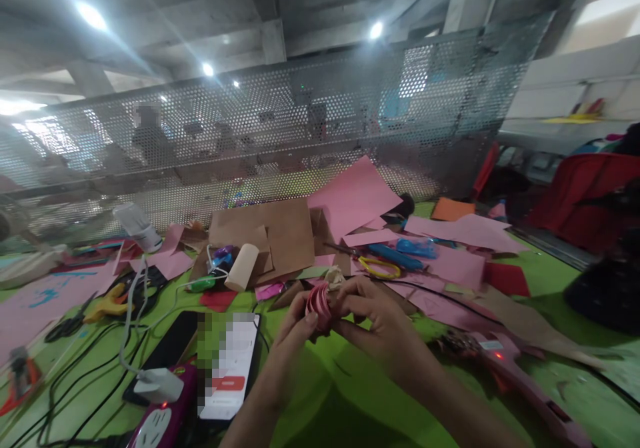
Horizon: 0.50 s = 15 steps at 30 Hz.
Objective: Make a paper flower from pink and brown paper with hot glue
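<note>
Above the green table, both my hands hold a small craft piece of layered pink paper strips. A crumpled cream-coloured paper bit sticks up at its top; what the piece represents I cannot make out. My left hand is closed around its left side, thumb on the front. The fingers of my right hand are bent and pinch its right side, covering part of it. Just beyond the hands lie yellow-handled scissors. To the right rests a pink glue gun, with a red light on and a dirty tip.
A lit phone and a purple power strip with a white charger lie at left among cables. Brown cardboard, pink paper sheets and a cardboard tube lie behind. A perforated metal screen borders the table's far side.
</note>
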### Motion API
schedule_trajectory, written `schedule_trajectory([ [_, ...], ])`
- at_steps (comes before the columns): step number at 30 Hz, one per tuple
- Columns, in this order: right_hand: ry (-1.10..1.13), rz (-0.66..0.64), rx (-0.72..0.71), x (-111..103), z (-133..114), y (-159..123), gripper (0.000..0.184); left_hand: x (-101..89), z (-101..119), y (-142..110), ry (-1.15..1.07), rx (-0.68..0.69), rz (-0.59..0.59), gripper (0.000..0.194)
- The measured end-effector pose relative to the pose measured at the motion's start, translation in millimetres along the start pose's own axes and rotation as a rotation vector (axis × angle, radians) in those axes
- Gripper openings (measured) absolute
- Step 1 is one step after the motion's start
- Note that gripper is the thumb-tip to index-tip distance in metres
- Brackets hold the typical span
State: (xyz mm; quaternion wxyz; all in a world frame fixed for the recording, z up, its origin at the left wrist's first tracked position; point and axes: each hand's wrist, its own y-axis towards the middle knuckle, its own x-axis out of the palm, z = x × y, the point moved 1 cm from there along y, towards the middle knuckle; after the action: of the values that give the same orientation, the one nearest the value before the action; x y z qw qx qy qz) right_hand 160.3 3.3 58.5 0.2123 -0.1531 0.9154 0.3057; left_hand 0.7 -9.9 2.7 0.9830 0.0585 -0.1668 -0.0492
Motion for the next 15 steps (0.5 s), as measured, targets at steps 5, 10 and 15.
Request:
schedule_trajectory([
  [5, -0.018, 0.006, 0.084, -2.9, -5.8, -3.3, 0.013, 8.7, 17.2, -5.8, 0.255, 0.129, -0.038, 0.027],
  [10, 0.171, 0.093, 0.232, -1.0, 0.9, -3.9, 0.021, 14.5, 26.7, -11.4, 0.611, 0.189, -0.072, 0.032],
  [15, 0.218, 0.123, 0.201, 2.5, 12.1, -2.3, 0.012, 14.9, 22.9, -12.6, 0.518, 0.141, -0.024, 0.031],
])
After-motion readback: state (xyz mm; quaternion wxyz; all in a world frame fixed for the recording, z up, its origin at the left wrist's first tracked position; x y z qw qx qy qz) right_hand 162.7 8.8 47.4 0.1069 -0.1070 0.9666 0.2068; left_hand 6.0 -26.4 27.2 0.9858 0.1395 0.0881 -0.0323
